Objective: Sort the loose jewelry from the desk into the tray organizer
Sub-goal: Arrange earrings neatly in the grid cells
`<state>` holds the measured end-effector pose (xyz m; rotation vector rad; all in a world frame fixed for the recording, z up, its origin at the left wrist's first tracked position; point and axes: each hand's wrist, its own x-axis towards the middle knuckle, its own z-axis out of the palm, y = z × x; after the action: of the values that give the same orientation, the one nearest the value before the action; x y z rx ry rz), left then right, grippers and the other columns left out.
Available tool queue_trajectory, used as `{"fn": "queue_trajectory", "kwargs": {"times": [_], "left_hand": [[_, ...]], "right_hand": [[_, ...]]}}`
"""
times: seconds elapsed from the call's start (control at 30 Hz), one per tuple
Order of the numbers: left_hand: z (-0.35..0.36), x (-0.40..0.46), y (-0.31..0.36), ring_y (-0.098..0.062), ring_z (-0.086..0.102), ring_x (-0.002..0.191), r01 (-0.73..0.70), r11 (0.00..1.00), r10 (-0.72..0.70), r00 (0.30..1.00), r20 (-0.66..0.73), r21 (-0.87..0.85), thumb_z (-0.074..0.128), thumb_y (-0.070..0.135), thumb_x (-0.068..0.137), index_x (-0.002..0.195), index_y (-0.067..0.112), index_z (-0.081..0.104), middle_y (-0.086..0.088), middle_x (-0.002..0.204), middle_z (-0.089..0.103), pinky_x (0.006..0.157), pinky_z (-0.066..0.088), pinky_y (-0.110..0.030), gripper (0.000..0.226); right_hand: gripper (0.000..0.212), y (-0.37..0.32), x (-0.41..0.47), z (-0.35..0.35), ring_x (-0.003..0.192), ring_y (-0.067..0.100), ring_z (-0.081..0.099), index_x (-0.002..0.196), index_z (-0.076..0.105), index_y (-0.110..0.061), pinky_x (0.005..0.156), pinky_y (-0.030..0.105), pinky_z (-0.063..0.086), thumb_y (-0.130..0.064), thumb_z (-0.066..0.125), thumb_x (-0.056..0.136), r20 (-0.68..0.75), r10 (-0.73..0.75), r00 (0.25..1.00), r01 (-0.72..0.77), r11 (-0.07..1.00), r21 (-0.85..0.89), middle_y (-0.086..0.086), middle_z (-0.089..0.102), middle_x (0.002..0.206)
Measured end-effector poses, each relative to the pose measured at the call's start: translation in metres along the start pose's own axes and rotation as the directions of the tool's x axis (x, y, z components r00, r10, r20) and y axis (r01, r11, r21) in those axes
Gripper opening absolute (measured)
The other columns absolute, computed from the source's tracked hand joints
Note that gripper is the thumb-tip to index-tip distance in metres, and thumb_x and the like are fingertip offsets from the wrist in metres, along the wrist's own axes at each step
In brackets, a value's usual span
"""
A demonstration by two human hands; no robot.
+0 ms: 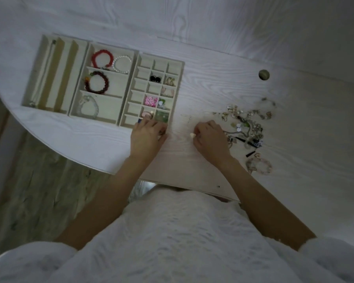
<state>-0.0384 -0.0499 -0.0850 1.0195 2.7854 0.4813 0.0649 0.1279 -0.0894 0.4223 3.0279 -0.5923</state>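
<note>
Just beyond the fingertips of the left hand [146, 134], the near right corner of the tray organizer [131, 111] was covered by that hand, whose fingers were laid fairly straight and relaxed over the nearest small compartments; whether anything was held under them could not be told. A pink round piece [146, 114] sat in the cell right at the fingertips, and a pink flower piece [151, 100] lay one cell farther away. Well to the left of this hand, a red bead bracelet [101, 59], a white pearl bracelet [122, 64] and a dark red bracelet [97, 82] were seen in the wider middle section. The organizer's long compartments ran away from the person, slightly slanted.

Apart to the right, on the white desk [213, 82], the right hand [209, 137] was curled, and a small cream-coloured piece [192, 135] was pinched at its fingertips, on the side toward the left hand. Its orientation was too small to judge. Immediately right of this hand, the loose jewelry [245, 123] was spread in a tangled heap, with a pale bead bracelet [259, 165] nearer the person.
</note>
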Motion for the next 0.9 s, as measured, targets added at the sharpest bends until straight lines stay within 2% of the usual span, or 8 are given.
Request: {"fn": "queue_trajectory", "kwargs": {"times": [0.07, 0.17, 0.3, 0.4, 0.53, 0.67, 0.77, 0.9], "left_hand": [[-0.002, 0.000, 0.003, -0.031, 0.060, 0.081, 0.016, 1.000, -0.016, 1.000, 0.004, 0.002, 0.081, 0.020, 0.067, 0.079, 0.016, 0.069, -0.003, 0.077, 0.067, 0.067, 0.042, -0.035, 0.017], [-0.002, -0.001, 0.005, -0.031, 0.061, 0.083, 0.033, 0.999, -0.033, 0.999, 0.001, 0.019, 0.081, 0.021, 0.066, 0.080, 0.018, 0.070, -0.002, 0.078, 0.067, 0.069, 0.039, -0.035, 0.018], [-0.003, -0.003, 0.005, -0.029, 0.060, 0.082, 0.042, 0.999, -0.042, 0.999, -0.015, 0.007, 0.081, 0.021, 0.067, 0.081, 0.019, 0.070, 0.000, 0.078, 0.067, 0.068, 0.036, -0.034, 0.018], [-0.002, -0.002, 0.004, -0.029, 0.060, 0.080, 0.050, 0.999, -0.050, 0.999, -0.004, 0.001, 0.081, 0.022, 0.066, 0.080, 0.020, 0.071, 0.000, 0.078, 0.067, 0.067, 0.036, -0.033, 0.017], [0.004, -0.003, 0.003, -0.029, 0.059, 0.082, 0.060, 0.998, -0.061, 0.997, -0.048, -0.026, 0.077, 0.025, 0.069, 0.084, 0.018, 0.071, -0.002, 0.082, 0.067, 0.069, 0.038, -0.033, 0.017], [0.006, -0.002, -0.001, -0.027, 0.059, 0.088, 0.130, 0.984, -0.144, 0.983, -0.114, -0.124, 0.053, 0.039, 0.080, 0.093, 0.021, 0.070, -0.001, 0.093, 0.068, 0.072, 0.034, -0.033, 0.029], [0.002, -0.002, -0.018, -0.029, 0.057, 0.092, 0.272, 0.935, -0.318, 0.928, -0.196, -0.229, 0.054, 0.033, 0.081, 0.099, 0.021, 0.070, -0.004, 0.100, 0.066, 0.071, 0.032, -0.031, 0.027], [-0.003, -0.005, -0.042, -0.032, 0.053, 0.089, 0.385, 0.899, -0.426, 0.878, -0.217, -0.209, 0.052, 0.034, 0.083, 0.098, 0.015, 0.070, -0.009, 0.097, 0.062, 0.071, 0.030, -0.033, 0.029]], "right_hand": [[0.015, -0.001, 0.005, 0.003, 0.071, 0.025, 0.052, 0.080, 0.055, -0.009, 0.060, 0.029, 0.031, -0.021, 0.062, 0.086, 0.050, -0.007, 0.999, 0.004, 0.998, 0.064, 0.006, 0.058, 0.072], [0.020, 0.003, 0.010, 0.007, 0.070, 0.019, 0.052, 0.086, 0.059, -0.011, 0.057, 0.029, 0.034, -0.030, 0.063, 0.087, 0.150, 0.028, 0.988, -0.053, 0.985, 0.167, 0.004, 0.059, 0.080], [0.019, 0.012, 0.013, 0.001, 0.077, 0.019, 0.058, 0.095, 0.065, -0.007, 0.068, 0.032, 0.049, -0.016, 0.073, 0.080, 0.167, 0.083, 0.983, -0.134, 0.936, 0.325, 0.009, 0.065, 0.087], [0.019, 0.014, 0.014, -0.006, 0.076, 0.015, 0.059, 0.096, 0.066, -0.007, 0.070, 0.026, 0.048, -0.009, 0.073, 0.078, 0.155, 0.120, 0.981, -0.168, 0.921, 0.351, 0.006, 0.067, 0.086], [0.008, 0.006, 0.025, -0.017, 0.074, 0.011, 0.061, 0.089, 0.069, -0.015, 0.070, 0.025, 0.049, -0.012, 0.070, 0.082, 0.148, 0.018, 0.989, -0.067, 0.939, 0.337, -0.003, 0.068, 0.082], [0.007, -0.015, 0.049, -0.027, 0.068, 0.011, 0.059, 0.088, 0.070, -0.017, 0.066, 0.032, 0.051, -0.014, 0.066, 0.083, 0.180, -0.117, 0.977, 0.054, 0.946, 0.319, -0.001, 0.067, 0.083], [0.013, -0.040, 0.074, -0.032, 0.072, 0.007, 0.056, 0.096, 0.070, -0.014, 0.066, 0.021, 0.044, -0.012, 0.060, 0.089, 0.151, -0.233, 0.961, 0.172, 0.926, 0.336, 0.001, 0.068, 0.090], [0.012, -0.074, 0.109, -0.028, 0.075, 0.002, 0.057, 0.098, 0.067, -0.011, 0.067, 0.009, 0.044, -0.014, 0.066, 0.087, 0.129, -0.217, 0.968, 0.144, 0.895, 0.423, -0.003, 0.068, 0.088]]}}
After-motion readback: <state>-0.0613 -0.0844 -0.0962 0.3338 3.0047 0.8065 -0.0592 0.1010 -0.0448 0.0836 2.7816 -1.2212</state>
